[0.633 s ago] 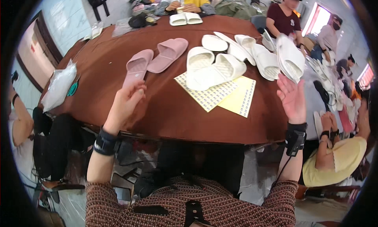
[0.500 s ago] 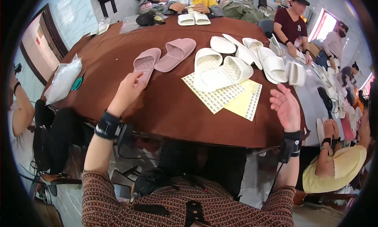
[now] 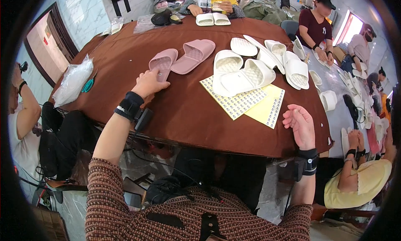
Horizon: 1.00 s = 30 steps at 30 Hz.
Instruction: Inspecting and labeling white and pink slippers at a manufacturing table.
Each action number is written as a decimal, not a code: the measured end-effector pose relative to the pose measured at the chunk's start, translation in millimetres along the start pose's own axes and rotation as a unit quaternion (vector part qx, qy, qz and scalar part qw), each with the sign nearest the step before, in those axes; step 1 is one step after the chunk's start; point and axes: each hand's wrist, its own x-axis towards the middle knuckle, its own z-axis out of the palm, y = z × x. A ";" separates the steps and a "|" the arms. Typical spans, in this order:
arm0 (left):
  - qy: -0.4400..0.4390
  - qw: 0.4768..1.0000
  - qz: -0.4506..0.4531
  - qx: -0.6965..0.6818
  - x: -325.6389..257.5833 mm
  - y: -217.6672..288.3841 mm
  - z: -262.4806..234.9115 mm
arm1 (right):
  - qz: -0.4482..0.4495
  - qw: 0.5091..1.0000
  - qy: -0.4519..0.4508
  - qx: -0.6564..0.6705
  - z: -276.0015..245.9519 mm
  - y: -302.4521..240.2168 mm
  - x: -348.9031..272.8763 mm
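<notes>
While your open left hand [image 3: 147, 83] rests on the pink slipper [image 3: 162, 62], toe pointing away, your right hand [image 3: 300, 123] hovers open, empty.

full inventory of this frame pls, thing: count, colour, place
table: 1, brown cloth, centre
pink slippers: 2, pink, table's left-centre
white slippers: many, white, centre to right
sticker sheets: 2, white and yellow, near edge under white slippers
plastic bags: 1 bundle, clear, table's left edge
scissors: 1, teal handles, beside bags
other people: several, seated around table
left hand: open, fingers on nearer pink slipper
right hand: open, empty, above table's near edge
</notes>
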 end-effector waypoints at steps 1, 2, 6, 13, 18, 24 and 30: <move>-0.005 1.000 -0.007 0.004 1.7 -3.3 1.4 | -0.001 1.000 0.000 0.001 -0.4 1.8 -0.6; 0.013 0.999 -0.005 -0.034 2.3 -7.1 2.7 | -0.007 1.000 0.003 0.002 -0.6 3.4 -1.0; 0.102 0.959 0.010 -0.265 -7.8 -14.2 2.1 | -0.031 0.999 0.011 -0.008 -2.1 7.9 -3.2; 0.100 0.846 0.009 -0.524 -99.2 6.4 -43.4 | -0.038 0.999 0.004 -0.013 -1.7 8.2 -3.6; 0.139 0.821 0.029 -0.553 -170.6 25.1 -63.0 | -0.033 0.999 0.018 -0.026 0.8 7.8 -3.7; 0.217 0.817 0.082 -0.528 -214.0 46.2 -60.6 | -0.041 0.997 0.021 -0.055 1.1 11.4 -3.1; 0.389 0.874 0.168 -0.237 -206.8 61.5 -48.6 | -0.056 0.996 0.033 -0.053 -1.9 16.6 -2.4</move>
